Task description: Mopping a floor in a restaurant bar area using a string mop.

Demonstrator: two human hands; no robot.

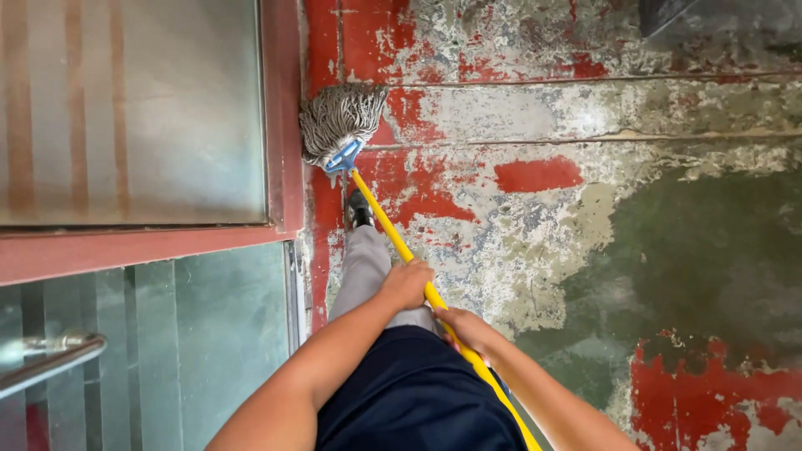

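Both hands (407, 284) grip mop (341, 125) against glass door (134, 108).

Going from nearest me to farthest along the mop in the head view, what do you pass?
Right hand on the yellow handle → left hand gripping it higher up → black shoe → blue clamp → grey string mop head on the peeling red floor.

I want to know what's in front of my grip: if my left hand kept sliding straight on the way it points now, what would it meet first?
The left hand points up the yellow mop handle. Going straight on, it would likely first meet the blue clamp holding the grey mop head, by the red door frame. Depth is hard to judge.
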